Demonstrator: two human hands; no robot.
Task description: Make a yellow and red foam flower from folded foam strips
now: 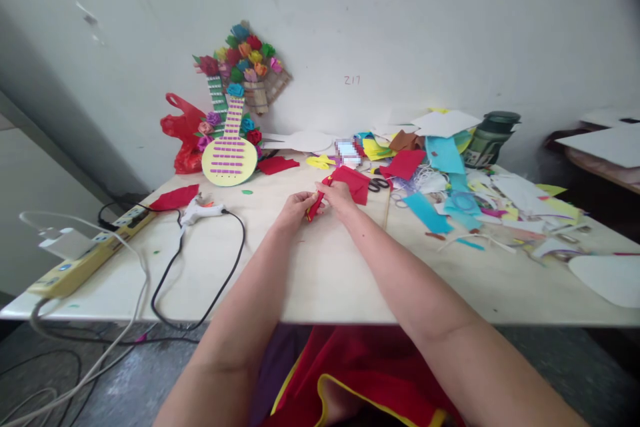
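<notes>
My left hand (299, 209) and my right hand (336, 195) meet over the middle of the table. Pinched between them is a narrow red strip of crepe paper (313, 211), folded or rolled, with small yellow bits along it. Fingers cover part of the strip. Just beyond my right hand lies a flat red sheet (356, 185). Black-handled scissors (379, 185) rest to the right of that sheet.
A glue gun (200, 211) with a looping black cord lies left, near a power strip (75, 272). A yellow paper lute (230, 160) and paper flowers (245, 53) stand at the back. Coloured scraps (430, 213) and a dark bottle (491, 140) are right.
</notes>
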